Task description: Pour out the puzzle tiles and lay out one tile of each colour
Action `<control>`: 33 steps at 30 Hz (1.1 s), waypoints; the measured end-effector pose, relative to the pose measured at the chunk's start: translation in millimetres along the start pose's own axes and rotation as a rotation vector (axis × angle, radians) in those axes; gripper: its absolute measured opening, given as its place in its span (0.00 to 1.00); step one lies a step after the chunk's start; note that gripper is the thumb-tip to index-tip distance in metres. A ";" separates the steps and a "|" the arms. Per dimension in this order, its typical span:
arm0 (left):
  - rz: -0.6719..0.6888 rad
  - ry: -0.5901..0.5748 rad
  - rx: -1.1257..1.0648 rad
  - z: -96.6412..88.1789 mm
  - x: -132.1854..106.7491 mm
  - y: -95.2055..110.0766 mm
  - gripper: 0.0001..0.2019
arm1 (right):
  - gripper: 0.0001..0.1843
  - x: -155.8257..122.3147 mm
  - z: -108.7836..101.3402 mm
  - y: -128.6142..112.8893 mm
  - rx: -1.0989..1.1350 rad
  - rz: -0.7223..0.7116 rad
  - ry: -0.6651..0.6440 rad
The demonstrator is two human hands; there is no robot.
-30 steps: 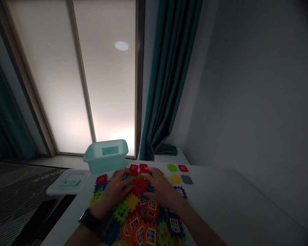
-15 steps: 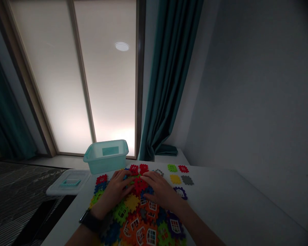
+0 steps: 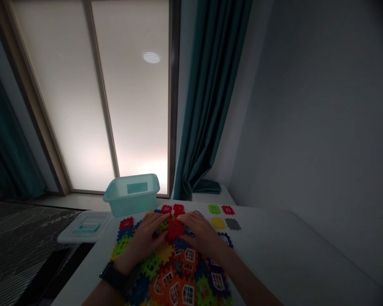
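Observation:
A heap of coloured plastic interlocking tiles [image 3: 178, 276] lies on the white table [image 3: 290, 263] in front of me. My left hand [image 3: 147, 238] rests palm down on the heap with its fingers spread. My right hand [image 3: 201, 233] lies flat beside it, fingers stretched out. Between the fingertips of both hands sits a red tile [image 3: 175, 228]. A dark watch [image 3: 113, 276] is on my left wrist.
A pale teal bin [image 3: 131, 193] stands at the table's far edge, its lid [image 3: 86, 226] lying to the left. Single tiles lie apart on the right: green [image 3: 214, 208], red [image 3: 227, 209], yellow [image 3: 217, 222], grey [image 3: 232, 223]. A teal curtain [image 3: 207, 106] hangs behind.
Both hands have shifted slightly forward over the heap, their fingertips drawing closer around the red tile. Nothing else has moved.

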State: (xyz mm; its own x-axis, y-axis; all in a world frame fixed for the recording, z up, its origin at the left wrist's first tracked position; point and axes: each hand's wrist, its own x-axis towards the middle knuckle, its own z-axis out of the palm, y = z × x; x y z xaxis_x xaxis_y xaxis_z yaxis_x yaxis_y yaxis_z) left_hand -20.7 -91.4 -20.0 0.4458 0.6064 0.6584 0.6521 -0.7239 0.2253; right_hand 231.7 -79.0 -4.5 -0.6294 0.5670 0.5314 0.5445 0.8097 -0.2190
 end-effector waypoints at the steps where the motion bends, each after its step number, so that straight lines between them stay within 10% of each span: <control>1: 0.000 0.000 -0.005 0.4 -0.5 0.9 0.24 | 0.31 -0.2 -0.6 -0.1 -0.009 0.000 0.009; 20: -0.209 -0.027 -0.334 -3.5 4.0 2.5 0.14 | 0.14 0.2 -1.6 -5.0 -0.179 -0.332 0.250; 33: -0.361 -0.009 -0.558 -1.4 12.6 11.4 0.13 | 0.12 18.3 -9.3 -17.9 0.626 0.571 0.096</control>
State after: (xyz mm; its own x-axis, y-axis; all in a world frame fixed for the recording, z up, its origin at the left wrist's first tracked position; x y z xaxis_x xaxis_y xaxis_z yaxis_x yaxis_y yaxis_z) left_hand -8.6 -92.5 -8.1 0.2655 0.8439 0.4663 0.3468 -0.5348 0.7705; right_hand 215.6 -84.6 16.7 -0.2866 0.9212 0.2631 0.3392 0.3544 -0.8714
